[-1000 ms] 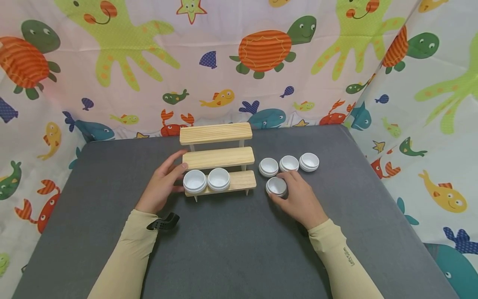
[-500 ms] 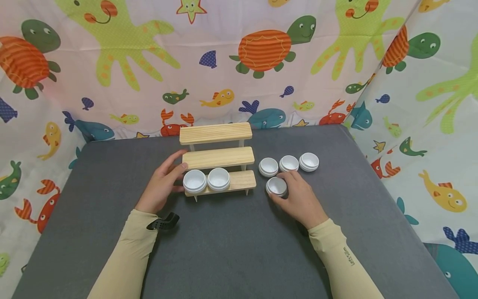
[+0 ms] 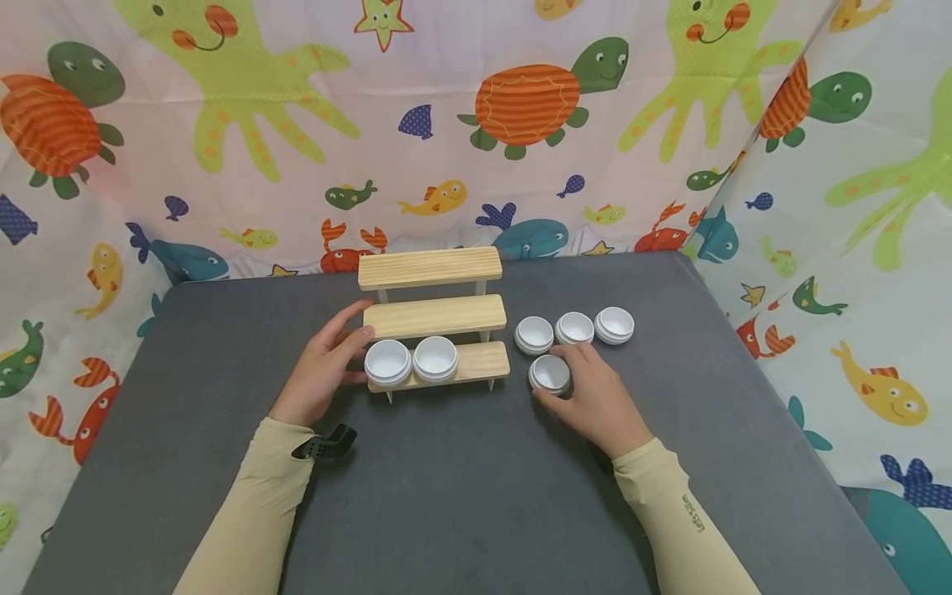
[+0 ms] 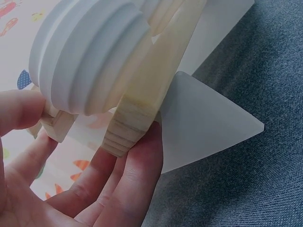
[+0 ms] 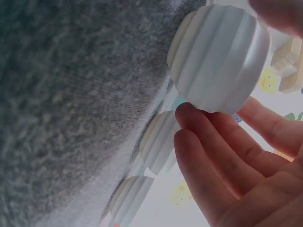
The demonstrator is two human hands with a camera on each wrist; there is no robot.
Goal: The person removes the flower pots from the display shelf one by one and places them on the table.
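A three-tier wooden display stand (image 3: 435, 314) is at the middle of the table, its pale boards on whitish supports. Two small white ribbed bowls (image 3: 435, 359) stand side by side on its lowest board, toward the left. My left hand (image 3: 316, 368) grips the stand's left end; in the left wrist view its fingertips (image 4: 142, 156) lie against the board ends, beside a ribbed bowl (image 4: 90, 52). To the right, my right hand (image 3: 595, 401) holds another white bowl (image 3: 550, 374) between thumb and fingers. The right wrist view shows fingertips (image 5: 191, 118) against that bowl's ribbed side (image 5: 218, 56).
Three more white bowls (image 3: 575, 327) sit in a row just behind the held one, right of the stand. Dark grey cloth covers the table (image 3: 446, 496). A curtain printed with sea animals (image 3: 416, 149) hangs behind and along both sides.
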